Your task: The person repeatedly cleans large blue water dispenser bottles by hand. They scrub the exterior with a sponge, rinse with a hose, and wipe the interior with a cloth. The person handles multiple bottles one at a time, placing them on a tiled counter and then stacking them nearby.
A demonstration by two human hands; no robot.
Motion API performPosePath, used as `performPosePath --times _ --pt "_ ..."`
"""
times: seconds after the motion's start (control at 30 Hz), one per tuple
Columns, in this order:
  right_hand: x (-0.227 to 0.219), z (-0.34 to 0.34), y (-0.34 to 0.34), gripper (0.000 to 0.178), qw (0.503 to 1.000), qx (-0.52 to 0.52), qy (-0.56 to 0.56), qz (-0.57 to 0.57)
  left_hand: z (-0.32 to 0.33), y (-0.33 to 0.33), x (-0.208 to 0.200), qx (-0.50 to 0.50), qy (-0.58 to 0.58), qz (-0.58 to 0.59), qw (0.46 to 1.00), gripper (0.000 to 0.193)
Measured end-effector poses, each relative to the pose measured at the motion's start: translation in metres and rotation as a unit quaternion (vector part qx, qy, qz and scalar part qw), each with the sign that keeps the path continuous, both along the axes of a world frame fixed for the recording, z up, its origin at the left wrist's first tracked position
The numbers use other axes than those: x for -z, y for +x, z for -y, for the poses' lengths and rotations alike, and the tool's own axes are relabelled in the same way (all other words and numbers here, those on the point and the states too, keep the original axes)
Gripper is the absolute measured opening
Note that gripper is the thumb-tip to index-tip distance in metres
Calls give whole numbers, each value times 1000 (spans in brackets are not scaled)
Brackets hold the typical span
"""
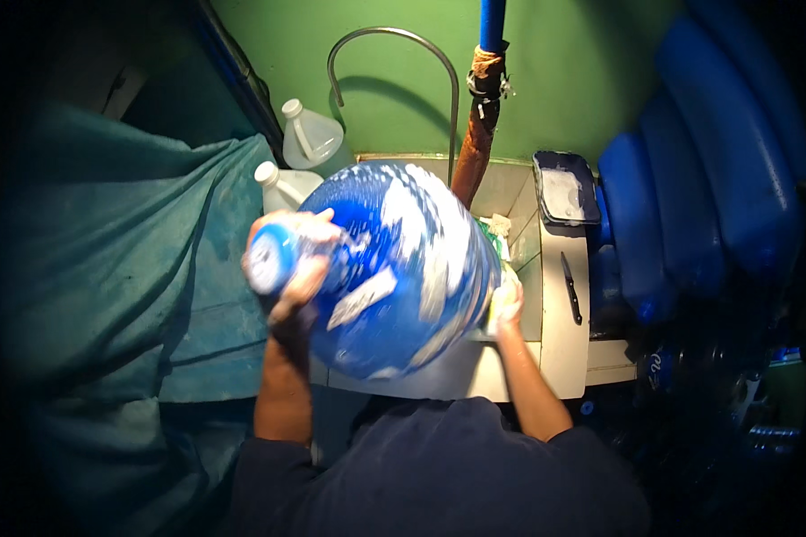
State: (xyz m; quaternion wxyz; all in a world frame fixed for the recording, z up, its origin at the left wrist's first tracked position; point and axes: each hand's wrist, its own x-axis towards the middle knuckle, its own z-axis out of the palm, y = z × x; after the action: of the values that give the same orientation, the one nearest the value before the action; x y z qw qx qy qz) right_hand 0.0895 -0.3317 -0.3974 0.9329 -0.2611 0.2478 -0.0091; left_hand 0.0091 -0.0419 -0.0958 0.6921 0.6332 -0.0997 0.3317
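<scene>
Head view: large round jug of translucent blue plastic is held tilted over the pale tiled basin, neck toward the left, base toward the right; white streaks cover it, foam or glare, blurred.

Left hand has its fingers wrapped round the light-blue neck end, clamped on it; narrowest part, so I'd read it as the natural handle for steadying the bulk; cap or open mouth, I can't tell. Right hand is at the base end with a yellowish-green pad or cloth at the palm; fingers partly hidden, so I can't tell if they're closed on it; looks placed to support and rub that end.

Around it: bent metal tube spout arches behind, likely to reach over the basin; two translucent white plastic jugs with white caps stand back left; black rectangular tub with whitish contents and black-handled knife sit on the right ledge, within reach; big blue containers stack beyond; teal sheet drapes left.

Writing: pale marks on a dark object low right; nothing I can make out on the held jug, just an oblong white patch, possibly a label.
</scene>
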Motion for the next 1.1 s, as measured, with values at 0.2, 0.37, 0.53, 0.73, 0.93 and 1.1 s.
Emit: performPosePath --times 0.2,0.37,0.53,0.73,0.93,1.1 --pt "-43 -49 -57 46 781 88 -540 302 88 33 98 -107 43 -143 983 59" --pt "-51 -66 -62 21 342 -289 -770 455 96 83 188 -154 352 -226 895 77" --pt "1 -54 -62 32 425 -160 -755 472 94 100 202 -74 345 -388 852 70" --pt "-48 15 30 24 724 -42 -655 213 97 99 217 8 389 -360 848 57" --pt "-93 -14 55 27 381 -157 -752 514 131 93 271 203 -490 -371 763 50" --pt "-113 75 130 27 460 -141 -848 223 141 87 286 41 50 -265 962 52"
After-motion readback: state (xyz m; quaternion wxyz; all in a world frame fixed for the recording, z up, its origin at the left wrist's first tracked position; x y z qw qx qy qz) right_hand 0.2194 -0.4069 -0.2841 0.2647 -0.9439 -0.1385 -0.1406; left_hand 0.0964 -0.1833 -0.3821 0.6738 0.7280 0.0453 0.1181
